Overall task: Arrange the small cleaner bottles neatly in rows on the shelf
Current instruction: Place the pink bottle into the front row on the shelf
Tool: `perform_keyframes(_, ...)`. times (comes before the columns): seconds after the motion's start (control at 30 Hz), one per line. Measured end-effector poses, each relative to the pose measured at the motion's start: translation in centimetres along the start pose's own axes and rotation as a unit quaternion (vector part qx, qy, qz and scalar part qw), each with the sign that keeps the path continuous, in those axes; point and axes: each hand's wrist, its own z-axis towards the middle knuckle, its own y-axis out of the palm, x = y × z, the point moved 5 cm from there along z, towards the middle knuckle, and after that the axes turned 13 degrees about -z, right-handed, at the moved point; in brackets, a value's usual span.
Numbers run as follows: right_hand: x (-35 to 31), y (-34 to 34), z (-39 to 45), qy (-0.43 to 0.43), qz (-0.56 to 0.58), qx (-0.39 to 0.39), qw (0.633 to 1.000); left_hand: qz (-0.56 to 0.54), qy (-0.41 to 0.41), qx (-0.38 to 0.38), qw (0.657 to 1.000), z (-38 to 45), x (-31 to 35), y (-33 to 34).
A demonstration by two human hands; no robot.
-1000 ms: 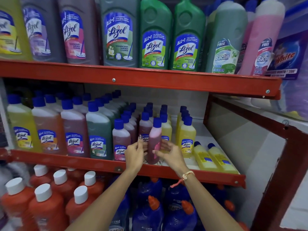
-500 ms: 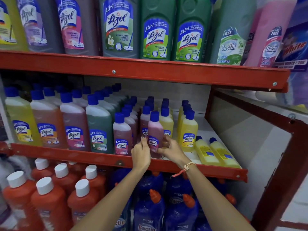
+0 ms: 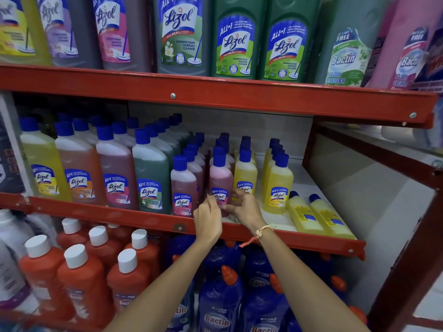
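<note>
Pink bottle (image 3: 220, 178) upright, cap up, between both hands.

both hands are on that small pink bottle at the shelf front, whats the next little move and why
Probably nudge the small pink bottle a little forward and let go. Both the left hand and right hand grip its base; it stands upright with its label facing out, yet seems slightly behind the pink front bottle on its left. The two lying yellow bottles could come after.

You face a red metal shelving unit (image 3: 239, 101) with white shelf boards (image 3: 309, 188), its red side post (image 3: 407, 271) at your right, a pale tiled floor (image 3: 374, 200) beyond it.
</note>
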Motion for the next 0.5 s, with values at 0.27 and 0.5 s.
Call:
perform_keyframes(0.27, 0.2, -1.3, -0.8, -0.012, -0.051, 0.024, 0.998, 0.054, 0.009, -0.032, 0.998, -2.0, 0.9, 0.4)
perform_keyframes(0.5, 3.7, -11.0, -2.5, 0.046, -0.2, 0.193, 0.96, 0.028, 0.027, -0.113, 0.993, -4.1, 2.7, 5.4)
